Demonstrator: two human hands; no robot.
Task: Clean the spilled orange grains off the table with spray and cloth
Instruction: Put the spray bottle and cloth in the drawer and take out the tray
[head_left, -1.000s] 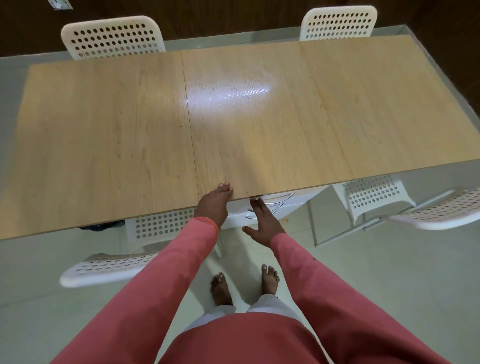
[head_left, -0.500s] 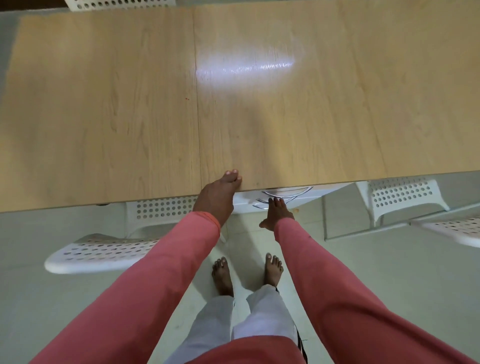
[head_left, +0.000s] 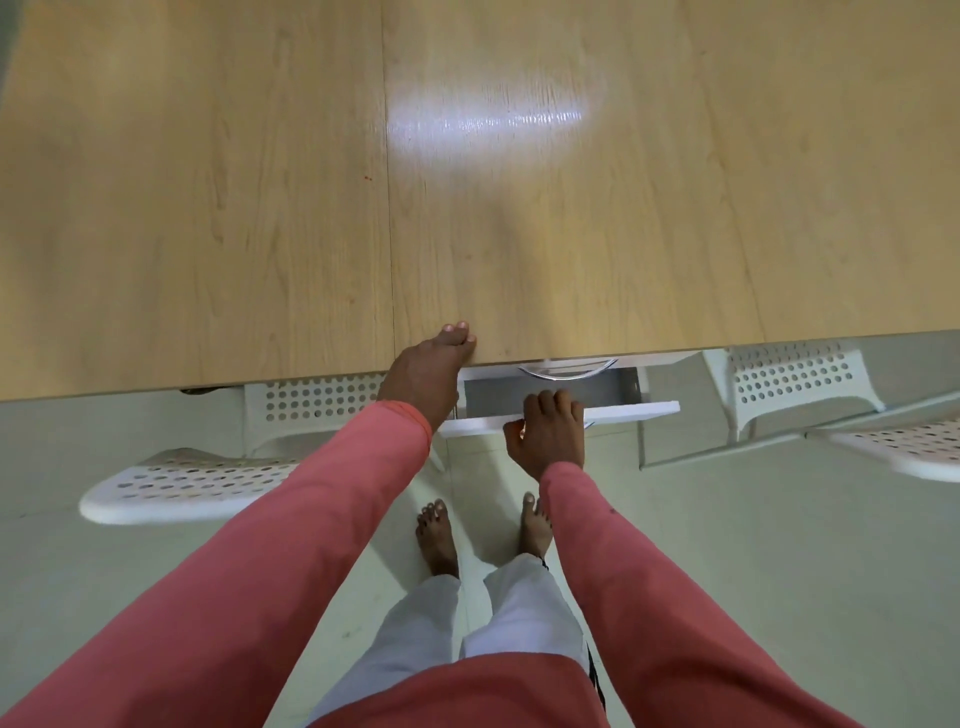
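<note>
Left hand (head_left: 426, 371) rests on the near edge of the table (head_left: 571, 234), fingertips (head_left: 457, 328) laid on the wooden top, fingers roughly straight, holding nothing.

Right hand (head_left: 550, 436) is lower, just to the right of the left hand. Its fingers curl over the top edge of the white front panel of a drawer (head_left: 613, 413), thumb on the near side; it grips that panel. The drawer stands pulled out from under the table edge. The slice of grey interior showing just beyond the right hand's knuckles looks bare; the rest is hidden under the tabletop.

A curved metal handle (head_left: 566, 368) shows just beyond the right hand, tucked under the table edge; which drawer front it belongs to cannot be told.

A few tiny orange-red specks (head_left: 368, 177) lie on the tabletop beyond and to the left of the left hand, near the seam between two panels. A bright patch of light sits on the wood well beyond both hands.

White perforated chairs: one (head_left: 197, 488) to the left of the left arm, one (head_left: 800, 384) to the right of the right hand, partly under the table.

Pink sleeves (head_left: 311, 519) on both arms. Bare feet (head_left: 439, 535) on a pale floor (head_left: 779, 545), below the hands.
</note>
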